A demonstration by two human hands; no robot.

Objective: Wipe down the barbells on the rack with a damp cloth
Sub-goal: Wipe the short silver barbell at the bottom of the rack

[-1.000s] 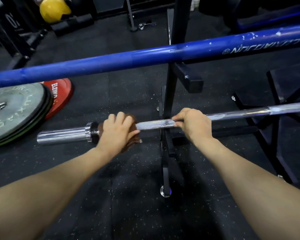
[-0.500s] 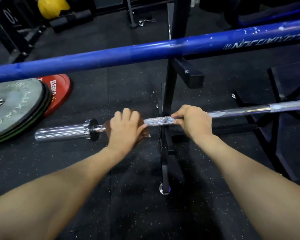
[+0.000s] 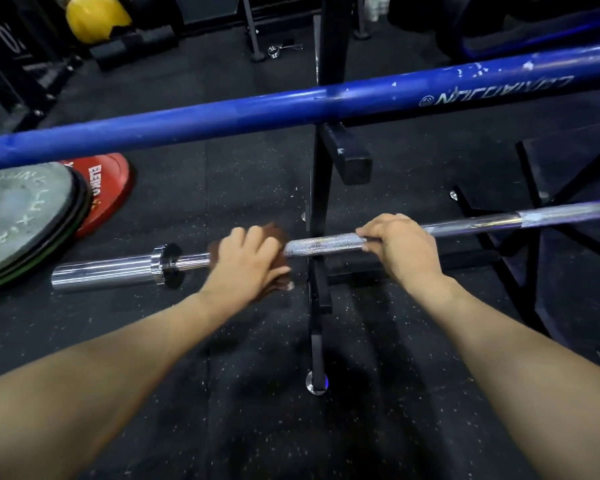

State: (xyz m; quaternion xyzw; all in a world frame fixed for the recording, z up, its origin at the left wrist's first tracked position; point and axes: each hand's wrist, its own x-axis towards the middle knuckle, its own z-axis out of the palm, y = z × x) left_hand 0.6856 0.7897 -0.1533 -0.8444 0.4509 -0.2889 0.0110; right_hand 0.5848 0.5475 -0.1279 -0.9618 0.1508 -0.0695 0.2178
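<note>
A chrome barbell lies across the low arm of a black rack, its sleeve end pointing left. My left hand grips a brown cloth wrapped round the shaft, just right of the collar. To the right of the rack post, my right hand grips the knurled shaft. A blue barbell rests higher on the rack, crossing the whole view.
Grey and red weight plates lie stacked on the black rubber floor at the left. A yellow ball and dark equipment stand at the back left. Black rack legs spread at the right.
My left hand has slid the cloth to the right along the shaft, away from the collar, baring a short stretch of shaft. My right hand has kept its grip.
</note>
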